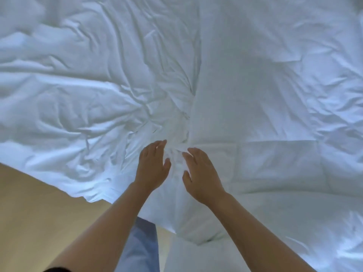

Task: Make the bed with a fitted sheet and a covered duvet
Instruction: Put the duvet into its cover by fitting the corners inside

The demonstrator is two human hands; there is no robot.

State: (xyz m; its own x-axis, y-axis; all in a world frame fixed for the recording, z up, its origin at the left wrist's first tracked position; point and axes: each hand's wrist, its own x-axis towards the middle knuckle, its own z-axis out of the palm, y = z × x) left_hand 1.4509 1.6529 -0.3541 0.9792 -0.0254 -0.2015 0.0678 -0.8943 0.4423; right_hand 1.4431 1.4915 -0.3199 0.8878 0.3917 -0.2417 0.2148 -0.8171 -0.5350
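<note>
Both grips reach forward over the bed and lie close together, apart from each other, with a small bunch of gathered white cloth (pixel 176 157) between them. The left grip (pixel 151 167) is spread, its fingers (pixel 157 146) fairly straight and pointing away from the person, and its thumb side touches the bunch. The right grip (pixel 202 173) is spread the same way, fingers (pixel 193 152) loosely extended and thumb lying against the cloth. Neither is plainly pinching anything, though the blur hides the exact contact. From the left grip outward to the left, and beyond it, lies the thin, heavily creased duvet cover (pixel 78 95), with its folds running in towards the bunch. From the right grip outward to the right lies the smoother, thicker duvet (pixel 275 165), showing stitched quilting lines. The edge where the two meet runs straight ahead from the gap between the grips. Below the grips, nearer the person, white bedding hangs over the side of the bed. Down and to the left of the left grip is the wooden floor (pixel 35 216), and between the two forearms shows a blue trouser leg (pixel 141 250).
</note>
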